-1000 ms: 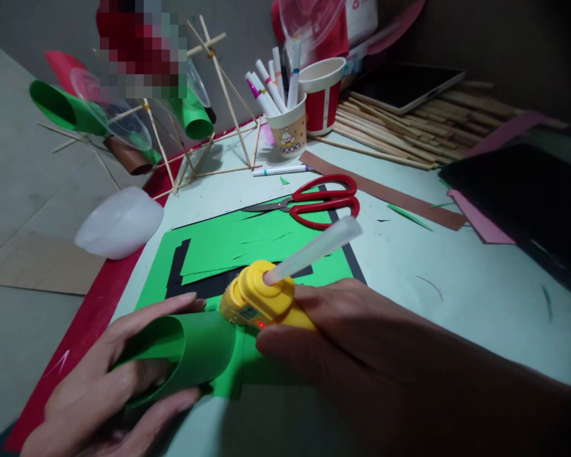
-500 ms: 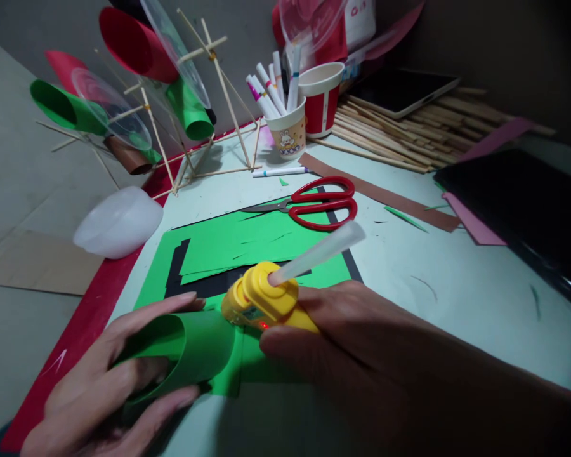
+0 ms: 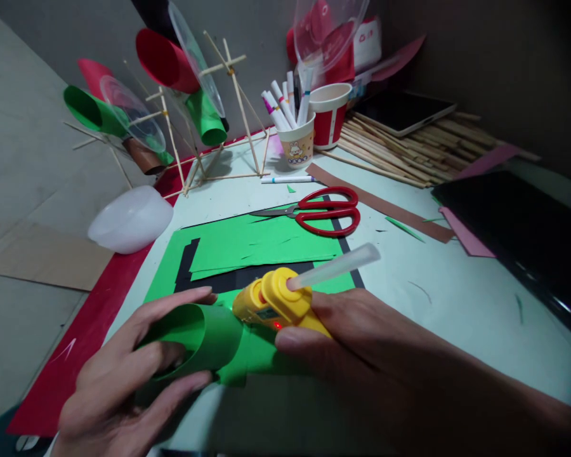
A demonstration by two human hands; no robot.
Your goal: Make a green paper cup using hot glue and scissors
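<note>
One cardboard sheet (image 3: 42,254) lies at the far left, then one stick frame (image 3: 231,71) bearing two red tubes (image 3: 183,70), two green tubes (image 3: 207,114), one brown tube (image 3: 140,152) and two clear discs (image 3: 136,114) (a dark piece at the top edge is cut off). In front of it sits one translucent white vessel (image 3: 131,219), its contents hidden from this side. The left hand (image 3: 109,387) grips one green paper tube (image 3: 223,336), which lies between its fingers, one finger inside the open mouth, another along the top, the thumb below. At the tube's right end is the nose of one yellow glue gun (image 3: 283,295), closed in the right hand (image 3: 342,330); whether the tip touches the paper is hidden. Behind them, one pair of red-handled scissors (image 3: 328,205) rests on green sheets (image 3: 266,238). Of two cups, the rabbit-print cup (image 3: 297,149) holds at least five markers (image 3: 288,108), with one loose marker (image 3: 288,179) before it; the red-and-white cup (image 3: 330,120) stands just right, its bottom unseen. Farther right, one tablet (image 3: 400,111) tops wooden sticks (image 3: 390,152), too overlapped to count, and one glossy black object (image 3: 518,235) lies nearest the edge.
</note>
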